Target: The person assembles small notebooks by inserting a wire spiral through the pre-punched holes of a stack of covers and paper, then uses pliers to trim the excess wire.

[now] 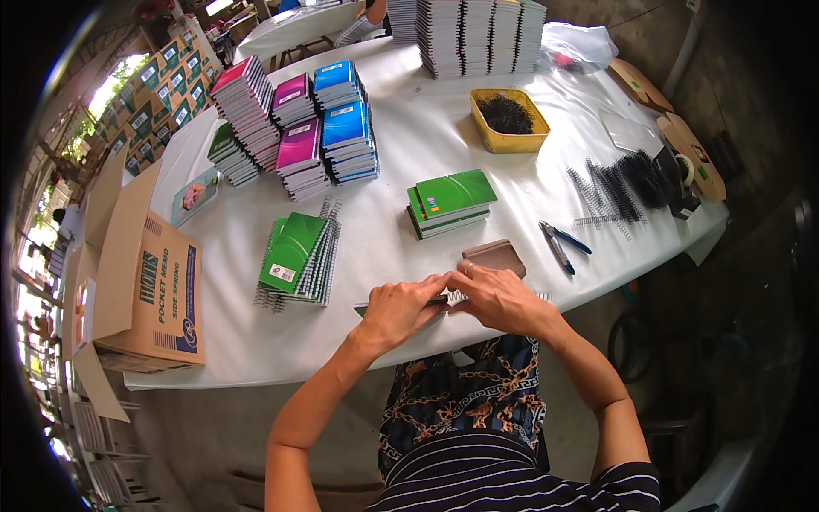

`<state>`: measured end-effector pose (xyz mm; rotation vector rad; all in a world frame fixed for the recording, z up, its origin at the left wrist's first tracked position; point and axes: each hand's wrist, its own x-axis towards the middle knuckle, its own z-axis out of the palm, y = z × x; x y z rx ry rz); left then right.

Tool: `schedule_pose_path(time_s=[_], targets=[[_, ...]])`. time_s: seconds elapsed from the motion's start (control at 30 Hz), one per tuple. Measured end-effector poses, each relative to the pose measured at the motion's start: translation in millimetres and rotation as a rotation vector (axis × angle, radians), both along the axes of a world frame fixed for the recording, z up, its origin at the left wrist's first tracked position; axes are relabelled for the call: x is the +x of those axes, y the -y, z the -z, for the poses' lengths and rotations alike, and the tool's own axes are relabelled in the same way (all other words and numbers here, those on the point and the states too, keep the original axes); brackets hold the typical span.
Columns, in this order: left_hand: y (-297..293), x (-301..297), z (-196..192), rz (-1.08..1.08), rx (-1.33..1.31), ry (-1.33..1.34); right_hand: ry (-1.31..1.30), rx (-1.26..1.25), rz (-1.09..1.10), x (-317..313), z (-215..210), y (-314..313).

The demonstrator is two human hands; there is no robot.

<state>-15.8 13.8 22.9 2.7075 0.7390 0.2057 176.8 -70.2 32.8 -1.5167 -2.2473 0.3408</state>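
Note:
At the near edge of the table, my left hand [399, 311] is closed round a small green notebook [362, 310], most of it hidden under the fingers. My right hand [503, 300] pinches a wire spiral coil [543, 296] against the notebook's edge; its loose end sticks out past the palm. The fingertips of both hands meet there, so how far the coil is threaded cannot be seen. Just beyond my right hand lies a brown block [498, 256]. Farther off is a short stack of green notebooks [452, 194], and to the left lie several green notebooks with coils [294, 256].
Cutters with blue handles [563, 246] and a heap of black coils [627, 189] lie to the right. A yellow tub [512, 145] holds small black pieces. Pink and blue notebook stacks [345, 128] stand back left, an open carton [162, 290] at left, tall notebook piles [478, 38] behind.

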Motion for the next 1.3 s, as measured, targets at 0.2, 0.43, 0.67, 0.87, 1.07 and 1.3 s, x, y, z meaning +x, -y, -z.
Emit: schedule_pose_path(time_s=[0.2, 0.43, 0.67, 0.87, 1.07, 1.3], targets=[[3, -3, 0, 0.017, 0.029, -0.059, -0.006, -0.195, -0.023, -3, -11, 1], [2, -3, -7, 0.097, 0.016, -0.179, 0.239, -0.075, -0.041, 79, -4, -16], [-7, -31, 13, 0.021, 0.187, -0.024, 0.124, -0.406, -0.114, 108, 14, -33], [-16, -31, -21, 0.150, -0.054, -0.289, 0.167, -0.331, -0.042, 118, 12, -32], [-25, -31, -6, 0.237, -0.064, -0.207, 0.299, -0.406, 0.111, 104, 8, -24], [-26, -23, 0, 0.234, 0.079, -0.108, 0.293, -0.184, -0.107, 102, 11, -50]])
